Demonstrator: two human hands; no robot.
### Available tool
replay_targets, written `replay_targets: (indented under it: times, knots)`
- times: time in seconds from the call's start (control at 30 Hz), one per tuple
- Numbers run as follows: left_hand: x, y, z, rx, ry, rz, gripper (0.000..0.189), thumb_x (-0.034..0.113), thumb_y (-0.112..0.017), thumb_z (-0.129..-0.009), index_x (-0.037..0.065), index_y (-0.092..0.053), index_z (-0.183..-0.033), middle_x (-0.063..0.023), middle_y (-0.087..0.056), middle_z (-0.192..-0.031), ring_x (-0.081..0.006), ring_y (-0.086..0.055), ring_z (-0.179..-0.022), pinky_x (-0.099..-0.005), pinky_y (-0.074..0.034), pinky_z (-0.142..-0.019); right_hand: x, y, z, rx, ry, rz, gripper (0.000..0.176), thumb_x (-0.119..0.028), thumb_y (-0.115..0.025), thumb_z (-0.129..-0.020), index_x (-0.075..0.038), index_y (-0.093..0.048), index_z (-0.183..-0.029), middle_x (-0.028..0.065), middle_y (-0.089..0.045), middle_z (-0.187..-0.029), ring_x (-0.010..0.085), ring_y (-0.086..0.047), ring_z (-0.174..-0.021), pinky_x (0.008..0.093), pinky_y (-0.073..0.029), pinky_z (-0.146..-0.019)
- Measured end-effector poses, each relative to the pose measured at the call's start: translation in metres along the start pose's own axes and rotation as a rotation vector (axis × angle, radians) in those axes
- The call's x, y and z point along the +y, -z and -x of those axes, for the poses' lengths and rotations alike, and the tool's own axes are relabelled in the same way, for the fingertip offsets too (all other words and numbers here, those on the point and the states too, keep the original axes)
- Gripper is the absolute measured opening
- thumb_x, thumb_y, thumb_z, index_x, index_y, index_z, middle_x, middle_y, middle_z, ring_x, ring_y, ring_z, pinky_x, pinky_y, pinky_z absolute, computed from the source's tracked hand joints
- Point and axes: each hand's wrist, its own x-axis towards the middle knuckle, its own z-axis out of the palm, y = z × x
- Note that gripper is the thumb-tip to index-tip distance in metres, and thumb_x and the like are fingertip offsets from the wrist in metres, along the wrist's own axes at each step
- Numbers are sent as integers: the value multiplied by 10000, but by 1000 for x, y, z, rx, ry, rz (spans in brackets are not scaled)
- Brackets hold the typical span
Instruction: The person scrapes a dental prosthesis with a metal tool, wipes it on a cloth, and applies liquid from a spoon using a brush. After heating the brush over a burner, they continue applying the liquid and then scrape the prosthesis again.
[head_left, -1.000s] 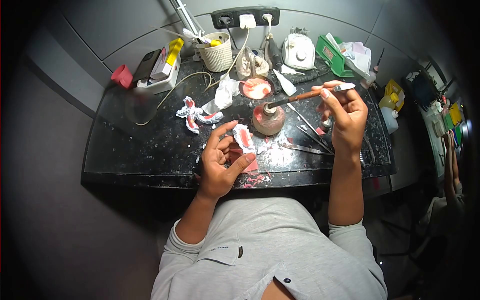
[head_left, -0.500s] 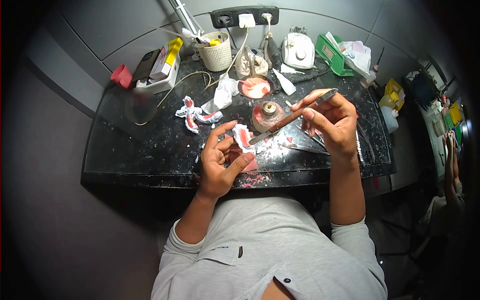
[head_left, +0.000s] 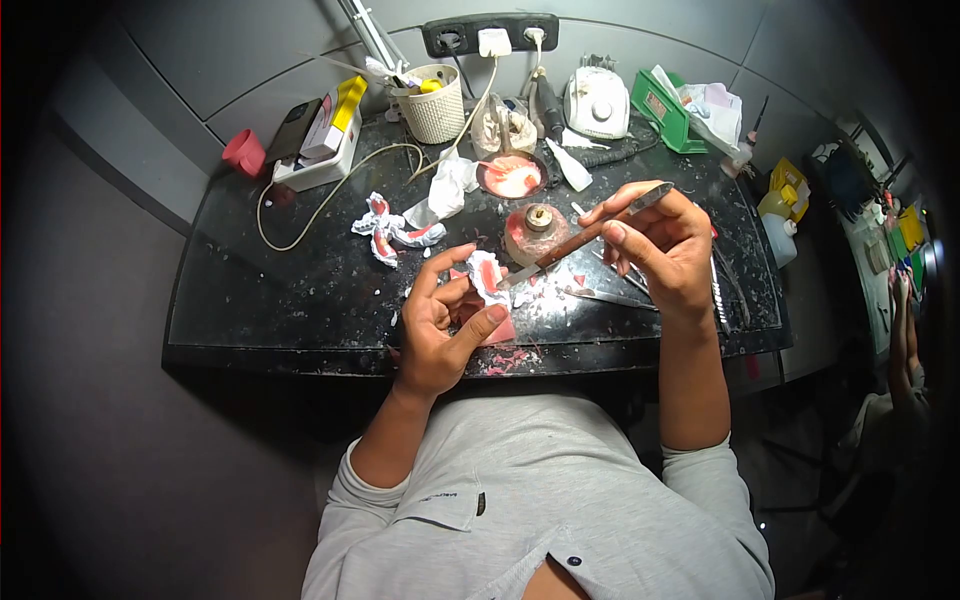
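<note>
My left hand (head_left: 440, 325) is closed around a white plaster dental cast (head_left: 488, 278) with pink wax along it. My right hand (head_left: 665, 245) grips a wax knife (head_left: 572, 244) by its brown handle, pen-like. The blade slants down to the left, its tip at the wax on the cast; whether it touches is hard to tell. Behind the knife stands a small burner (head_left: 535, 228) with a metal top. Below the cast lies a pink wax sheet (head_left: 498, 331). More plaster pieces with pink wax (head_left: 385, 232) rest left of the burner.
A pan of pink wax (head_left: 512, 176) sits behind the burner, near a white squeeze bottle (head_left: 569, 165). Farther back are a woven basket (head_left: 433, 108), a white control unit (head_left: 597, 102) and a green box (head_left: 668, 112). Metal tools (head_left: 615, 297) and scraps lie on the black bench (head_left: 270, 305).
The knife has shifted very slightly at the cast, while both hands keep their holds. A dark blur over the bench's left side is gone, and the cable there shows clearly.
</note>
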Motion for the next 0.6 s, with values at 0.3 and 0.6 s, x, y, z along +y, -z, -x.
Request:
replay_targets:
  times: [0.3,0.6]
  knots:
    - [-1,2,0,21,-9,-84,675,51,-782,-860,-32,-406,-1415,-89,-658,-998,-99,-643,-878,-229,-525,-803,8,3,-9,461,228,217,154,-51,-708,-926,13,-653,-1055,118,-748,-925,73,-619,-636,184,-457,-521]
    - [-3,3,-1,31,-35,-68,669,57,-794,-854,-38,-424,-1403,-86,-653,-1032,-87,-625,-912,-221,-515,-805,12,-6,-12,469,169,277,151,-15,-729,-910,15,-671,-1046,76,-740,-900,34,-600,-649,170,-444,-533]
